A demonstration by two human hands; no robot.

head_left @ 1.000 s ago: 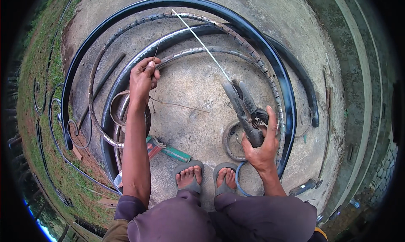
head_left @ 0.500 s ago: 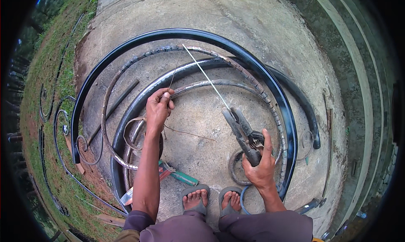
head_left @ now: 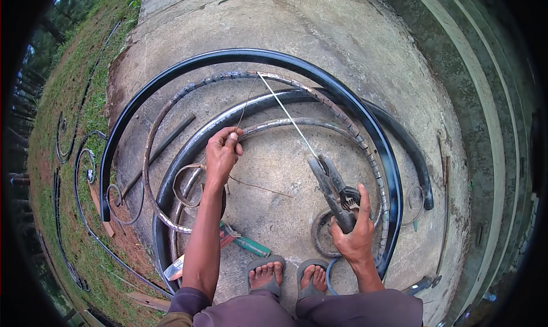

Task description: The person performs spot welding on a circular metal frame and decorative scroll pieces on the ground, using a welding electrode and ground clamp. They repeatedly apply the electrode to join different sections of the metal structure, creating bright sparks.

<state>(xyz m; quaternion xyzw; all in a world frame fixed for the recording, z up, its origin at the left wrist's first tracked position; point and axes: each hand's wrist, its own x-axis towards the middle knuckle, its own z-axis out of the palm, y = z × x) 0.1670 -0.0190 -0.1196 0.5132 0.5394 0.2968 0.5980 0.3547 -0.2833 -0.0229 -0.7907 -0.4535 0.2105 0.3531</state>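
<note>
My left hand pinches a thin wire that slants up toward the notched curved pipe. My right hand grips a dark welding electrode holder; from its jaws a long pale rod reaches to the top of the notched pipe, by the wire's upper end. That pipe lies inside a glossy black curved bar, among other bent dark pipes. Beside my left forearm, a green object with a red part lies on the concrete, partly hidden.
The pieces lie on a concrete slab. Grass on the left carries bent rods, scrolls and a wood scrap. A straight dark pipe lies inside the curves. A dark tool is at lower right, near the slab's edge.
The view has tilted upward, so the pipes, both hands and feet appear lower and slightly to the right. Both hands still hold the wire and the holder, the rod's tip at the notched pipe.
</note>
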